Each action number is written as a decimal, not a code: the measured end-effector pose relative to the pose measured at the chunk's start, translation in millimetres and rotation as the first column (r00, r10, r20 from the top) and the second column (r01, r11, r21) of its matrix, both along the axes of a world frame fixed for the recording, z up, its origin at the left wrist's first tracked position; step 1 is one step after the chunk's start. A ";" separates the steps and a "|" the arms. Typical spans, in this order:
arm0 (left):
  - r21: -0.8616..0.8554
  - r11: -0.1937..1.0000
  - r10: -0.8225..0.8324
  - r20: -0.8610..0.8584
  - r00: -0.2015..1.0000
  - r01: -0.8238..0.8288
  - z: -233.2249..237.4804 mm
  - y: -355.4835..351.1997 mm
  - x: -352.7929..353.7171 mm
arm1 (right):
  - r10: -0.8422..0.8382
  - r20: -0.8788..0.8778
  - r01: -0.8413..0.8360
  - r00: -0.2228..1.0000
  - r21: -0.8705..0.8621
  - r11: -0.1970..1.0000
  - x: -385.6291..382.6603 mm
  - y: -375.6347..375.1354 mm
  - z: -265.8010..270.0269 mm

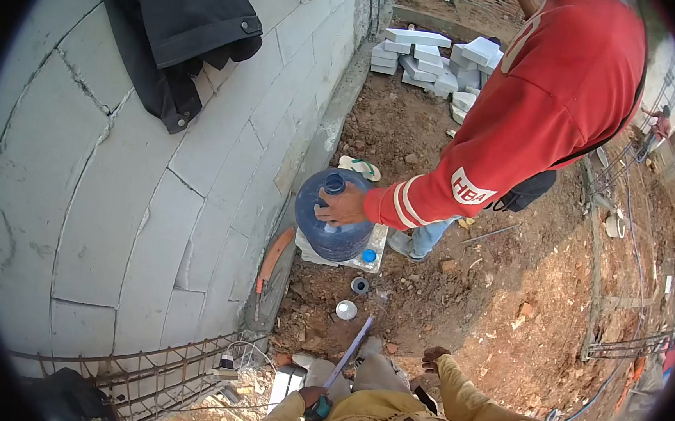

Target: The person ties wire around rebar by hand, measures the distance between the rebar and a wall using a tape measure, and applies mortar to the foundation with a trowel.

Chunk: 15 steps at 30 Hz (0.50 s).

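My left hand [312,397] is closed around a teal and black tape measure [318,409], low in the view. Its pale blade [348,354] sticks out forward over the dirt, past my knee. Off to the right, my right hand [435,360] hangs above the ground, fingers loosely apart and nothing visible in it. Beyond the blade's tip stand a small white container [346,310] and a dark ring-shaped piece [360,285]. A co-worker's hand [342,206] rests on a large blue water jug [331,237], which sits on a pale block.
A grey block wall [141,220] rises at left, with a dark jacket [179,31] hanging on it. A rebar cage [146,373] lies at lower left. White blocks [434,61] are piled behind. The co-worker's red sleeve [507,136] crosses the upper right. A blue cap [369,256] lies beside the jug.
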<state>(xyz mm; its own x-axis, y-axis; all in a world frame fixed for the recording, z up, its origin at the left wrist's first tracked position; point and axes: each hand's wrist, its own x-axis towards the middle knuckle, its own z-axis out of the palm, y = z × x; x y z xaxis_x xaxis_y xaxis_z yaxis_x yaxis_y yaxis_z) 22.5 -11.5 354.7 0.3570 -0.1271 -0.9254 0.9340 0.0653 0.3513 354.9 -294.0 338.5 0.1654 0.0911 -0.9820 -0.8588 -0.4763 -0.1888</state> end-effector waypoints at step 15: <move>0.408 0.862 -0.451 0.350 0.821 0.299 12.2 41.1 35.7 | -0.175 -0.010 0.175 0.985 0.014 0.984 -9.0 -16.5 27.1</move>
<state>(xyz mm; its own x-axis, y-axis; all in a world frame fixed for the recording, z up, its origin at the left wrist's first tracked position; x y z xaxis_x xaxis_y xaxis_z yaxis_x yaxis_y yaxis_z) 58.2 29.6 366.9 0.7051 -0.0574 -0.7068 0.6154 -0.4457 0.6501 345.9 -310.5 365.6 0.1713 0.0759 -0.9823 -0.9303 -0.3157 -0.1866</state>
